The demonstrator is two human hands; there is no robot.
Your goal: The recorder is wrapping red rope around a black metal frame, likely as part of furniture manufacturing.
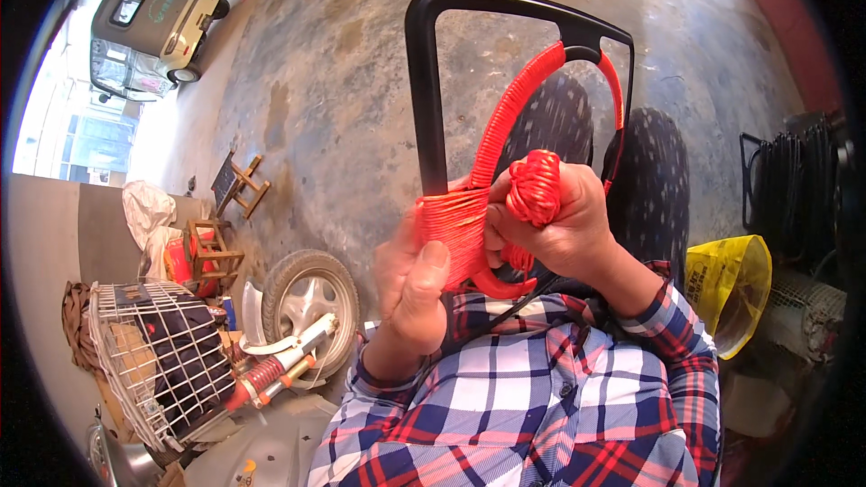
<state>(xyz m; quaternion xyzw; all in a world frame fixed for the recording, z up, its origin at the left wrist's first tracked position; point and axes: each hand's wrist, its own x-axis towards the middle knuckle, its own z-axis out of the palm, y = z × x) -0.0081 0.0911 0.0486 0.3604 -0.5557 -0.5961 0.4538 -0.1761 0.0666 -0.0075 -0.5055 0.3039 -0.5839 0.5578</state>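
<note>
A black metal frame, rounded at its corners and joined to an inner curved bar, is held up over my lap. Bright red cord is wound in a wide band across its lower left part, and tight red coils cover much of the curved bar. My left hand grips the frame at the wound band, thumb in front and other fingers partly hidden. Closed around a bundle of red cord is my right hand, just right of the band. A smaller tangle of cord hangs below it.
To the left are a wire basket, a wheel and small wooden stools. A three-wheeled vehicle stands at the far left. On the right are a yellow bag and stacked black frames.
</note>
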